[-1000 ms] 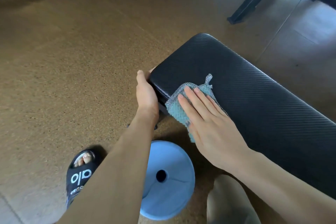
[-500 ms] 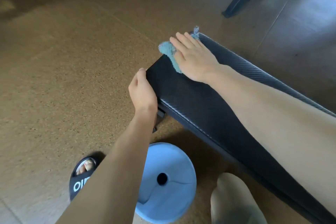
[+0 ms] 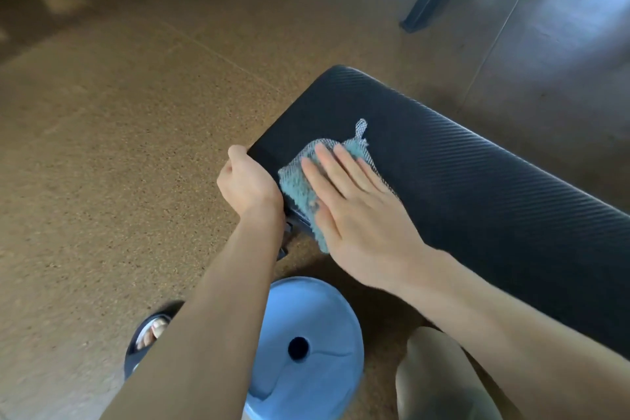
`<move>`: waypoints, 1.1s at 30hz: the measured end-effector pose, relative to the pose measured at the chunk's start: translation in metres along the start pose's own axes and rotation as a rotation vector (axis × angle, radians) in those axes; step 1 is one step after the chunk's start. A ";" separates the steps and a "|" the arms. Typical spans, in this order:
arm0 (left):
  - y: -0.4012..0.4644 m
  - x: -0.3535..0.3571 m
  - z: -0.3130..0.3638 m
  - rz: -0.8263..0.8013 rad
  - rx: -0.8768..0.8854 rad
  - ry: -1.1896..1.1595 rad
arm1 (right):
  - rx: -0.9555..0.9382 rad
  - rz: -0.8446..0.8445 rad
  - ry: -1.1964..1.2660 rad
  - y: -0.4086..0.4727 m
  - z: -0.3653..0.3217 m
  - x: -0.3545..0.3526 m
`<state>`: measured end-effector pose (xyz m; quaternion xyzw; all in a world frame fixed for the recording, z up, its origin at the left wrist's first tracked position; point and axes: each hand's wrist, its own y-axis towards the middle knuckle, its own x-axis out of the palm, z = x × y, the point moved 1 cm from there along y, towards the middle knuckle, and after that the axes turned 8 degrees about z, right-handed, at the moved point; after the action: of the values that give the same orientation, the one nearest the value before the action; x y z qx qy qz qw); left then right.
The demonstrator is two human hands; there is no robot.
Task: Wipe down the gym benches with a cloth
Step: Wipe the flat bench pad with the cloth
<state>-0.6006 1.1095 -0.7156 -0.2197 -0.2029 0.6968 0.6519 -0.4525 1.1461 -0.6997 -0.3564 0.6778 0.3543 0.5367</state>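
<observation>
Teal cloth (image 3: 300, 181) lies under flat right hand (image 3: 358, 225).

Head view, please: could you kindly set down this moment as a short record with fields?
bench: black padded bench, its near corner in view
cloth: blue cloth lying flat on the bench corner
right hand: right hand presses the cloth with straight fingers
left hand: left hand grips the bench end
floor: blue weight plate below the bench, sandal beside it
</observation>
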 end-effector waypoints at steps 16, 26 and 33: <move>0.007 0.000 -0.003 0.016 0.077 0.006 | 0.018 -0.015 -0.009 0.076 -0.018 0.013; 0.005 0.002 -0.004 0.016 0.098 0.015 | 0.060 -0.057 0.000 0.135 0.026 0.008; 0.004 0.003 -0.002 0.013 0.053 -0.006 | 0.377 0.027 -0.012 0.096 0.125 -0.007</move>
<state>-0.6025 1.1126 -0.7197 -0.2016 -0.1847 0.7069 0.6524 -0.4749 1.3021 -0.7048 -0.2382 0.7337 0.2304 0.5932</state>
